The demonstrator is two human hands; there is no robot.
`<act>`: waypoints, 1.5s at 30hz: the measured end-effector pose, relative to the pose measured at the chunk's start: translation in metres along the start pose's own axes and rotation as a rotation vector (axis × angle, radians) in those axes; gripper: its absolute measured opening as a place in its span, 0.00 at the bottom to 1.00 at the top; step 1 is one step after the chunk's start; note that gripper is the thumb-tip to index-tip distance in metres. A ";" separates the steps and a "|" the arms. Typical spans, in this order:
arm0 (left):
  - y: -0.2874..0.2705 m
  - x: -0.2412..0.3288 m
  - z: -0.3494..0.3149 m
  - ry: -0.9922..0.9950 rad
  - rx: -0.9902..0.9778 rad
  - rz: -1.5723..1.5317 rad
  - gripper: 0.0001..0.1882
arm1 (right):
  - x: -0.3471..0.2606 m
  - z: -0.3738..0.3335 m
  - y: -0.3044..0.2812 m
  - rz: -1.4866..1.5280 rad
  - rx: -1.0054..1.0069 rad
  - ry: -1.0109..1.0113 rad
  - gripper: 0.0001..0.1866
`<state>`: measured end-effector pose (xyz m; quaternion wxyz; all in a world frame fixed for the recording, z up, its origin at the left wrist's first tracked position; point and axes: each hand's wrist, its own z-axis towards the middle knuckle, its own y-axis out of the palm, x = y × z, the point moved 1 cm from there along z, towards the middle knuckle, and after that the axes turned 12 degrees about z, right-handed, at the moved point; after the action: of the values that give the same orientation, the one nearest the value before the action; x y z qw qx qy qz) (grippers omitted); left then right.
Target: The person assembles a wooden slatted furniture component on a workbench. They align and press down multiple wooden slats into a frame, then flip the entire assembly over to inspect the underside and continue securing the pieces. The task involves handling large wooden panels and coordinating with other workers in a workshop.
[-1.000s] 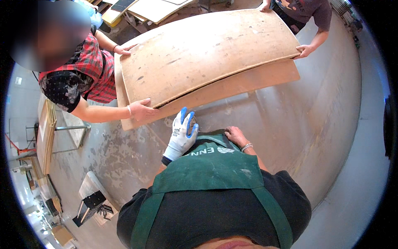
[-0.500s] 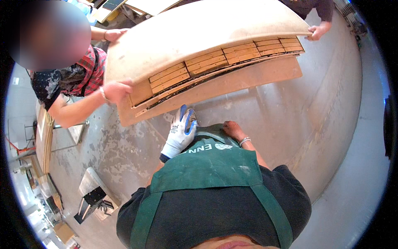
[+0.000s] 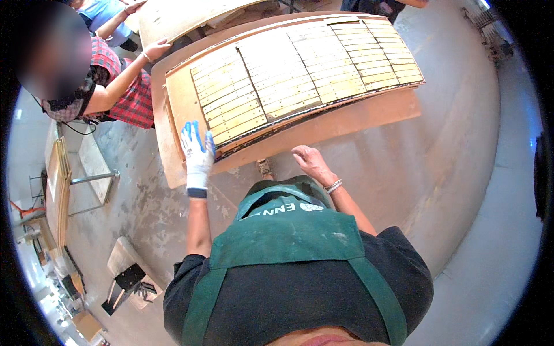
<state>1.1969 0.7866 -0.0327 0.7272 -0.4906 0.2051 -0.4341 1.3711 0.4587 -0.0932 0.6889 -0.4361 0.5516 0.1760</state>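
Wooden slats [image 3: 277,69] lie in several panels on a flat board [image 3: 182,86], with a wider brown board [image 3: 369,112] beneath. My left hand [image 3: 198,151], in a white glove with blue fingertips, is at the near left corner of the slatted board, fingers stretched out and apart. Whether it presses on the board or only hovers there, I cannot tell. My right hand [image 3: 313,163] is bare, with a bracelet at the wrist. It hangs in front of my green apron [image 3: 288,236], short of the boards' near edge, loosely open and holding nothing.
A co-worker in a red checked garment [image 3: 135,98] stands at the left, one hand [image 3: 156,50] at the far pale panel [image 3: 196,14]. Other people stand at the far side. Leaning boards [image 3: 57,190] and a low stand [image 3: 130,271] are to the left.
The large pale panel has moved off the slats to the far side, uncovering them. My left hand has gone forward and left to the boards' corner; my right hand has shifted slightly forward.
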 end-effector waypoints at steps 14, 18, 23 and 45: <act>0.055 0.029 0.066 -0.025 -0.179 -0.125 0.38 | -0.022 0.044 -0.001 -0.069 -0.150 0.132 0.13; 0.071 0.000 0.101 -0.021 -0.009 -0.208 0.36 | -0.051 0.069 -0.024 -0.080 -0.212 0.155 0.13; 0.134 -0.077 0.199 -0.004 0.037 -0.008 0.36 | -0.086 0.099 -0.046 -0.007 -0.067 0.099 0.13; 0.150 0.081 0.290 0.279 -0.113 0.013 0.34 | -0.008 0.315 -0.174 -0.368 0.246 -0.129 0.26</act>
<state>1.5151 0.8955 -0.0298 0.6658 -0.4640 0.3315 -0.4811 1.6852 0.6142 -0.0116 0.7912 -0.4298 0.4350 0.0064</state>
